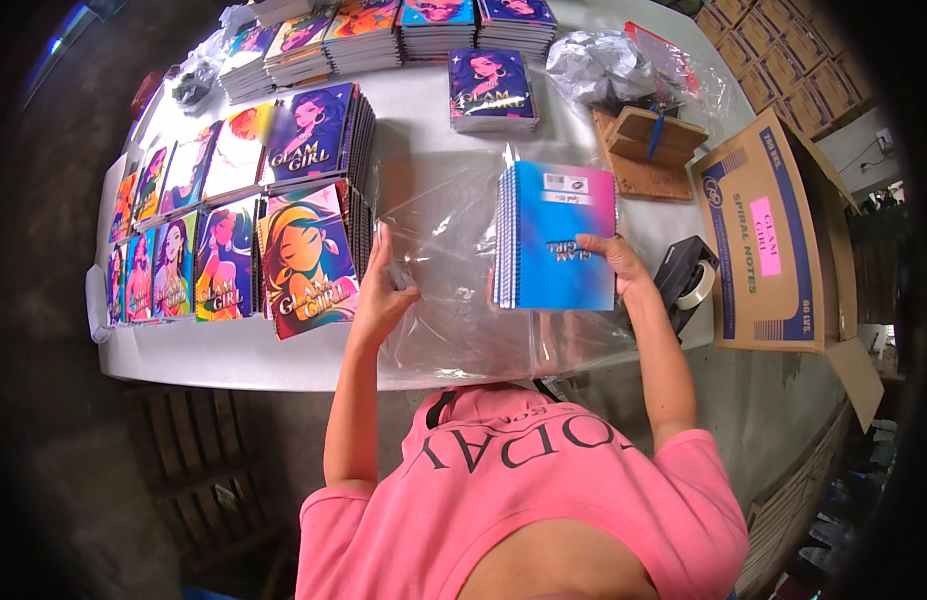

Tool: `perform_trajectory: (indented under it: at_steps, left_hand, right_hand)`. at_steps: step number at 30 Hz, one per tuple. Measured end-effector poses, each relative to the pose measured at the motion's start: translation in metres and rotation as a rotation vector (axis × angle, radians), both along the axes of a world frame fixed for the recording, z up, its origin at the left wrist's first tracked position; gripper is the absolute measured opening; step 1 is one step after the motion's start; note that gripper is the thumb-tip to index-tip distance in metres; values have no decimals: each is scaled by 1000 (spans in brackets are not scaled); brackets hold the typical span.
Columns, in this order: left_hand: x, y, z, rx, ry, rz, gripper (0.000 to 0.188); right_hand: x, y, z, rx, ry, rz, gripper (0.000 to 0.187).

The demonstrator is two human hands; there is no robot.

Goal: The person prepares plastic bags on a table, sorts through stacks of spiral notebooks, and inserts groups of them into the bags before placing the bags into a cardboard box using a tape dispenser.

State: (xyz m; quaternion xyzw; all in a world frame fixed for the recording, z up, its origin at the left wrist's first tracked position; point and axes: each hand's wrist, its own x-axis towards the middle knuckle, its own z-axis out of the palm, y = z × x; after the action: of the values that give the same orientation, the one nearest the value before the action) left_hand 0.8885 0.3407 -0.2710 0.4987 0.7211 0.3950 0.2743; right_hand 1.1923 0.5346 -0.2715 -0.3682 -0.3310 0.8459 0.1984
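Note:
A stack of spiral notebooks (565, 260), its top cover blue and pink, lies over clear plastic film (453, 290) in front of me. My right hand (623, 262) grips the stack at its right edge, thumb on the top cover and the other fingers mostly hidden. The wire spirals run along the stack's left side. To the left, my left hand (385, 290) stands on edge by the film, fingers stretched away from me and thumb apart. It touches or nearly touches crinkled film. Just left of it sits a notebook stack with a woman's portrait (308, 255).
Several rows of notebook stacks (223, 255) cover the table's left, with more stacks (363, 40) along the far side. One purple stack (491, 88) sits beyond the film. At right are a wooden stand (648, 150), a tape dispenser (683, 275) and an open cardboard box (768, 240).

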Motion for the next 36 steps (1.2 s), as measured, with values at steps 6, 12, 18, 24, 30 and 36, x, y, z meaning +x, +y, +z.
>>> perform_trajectory:
  at_steps: [6, 12, 18, 24, 30, 36]
  left_hand:
    - [17, -6, 24, -42, -561, -27, 103]
    - [54, 4, 32, 80, -644, -118, 108]
    - [128, 47, 13, 69, -153, -235, 107]
    - [120, 29, 25, -10, -194, -152, 109]
    - [118, 39, 41, -45, -259, -226, 110]
    - [140, 62, 1, 9, -135, -396, 113]
  right_hand:
    - [-13, -7, -39, -30, -171, 40, 43]
    - [-26, -9, -38, 106, -333, 74, 40]
    - [-34, -13, -28, 190, -421, 34, 38]
    - [-33, -8, -41, 198, -418, 16, 43]
    - [-30, -8, -40, 225, -430, 50, 45]
    - [-28, -10, -40, 270, -506, 42, 36]
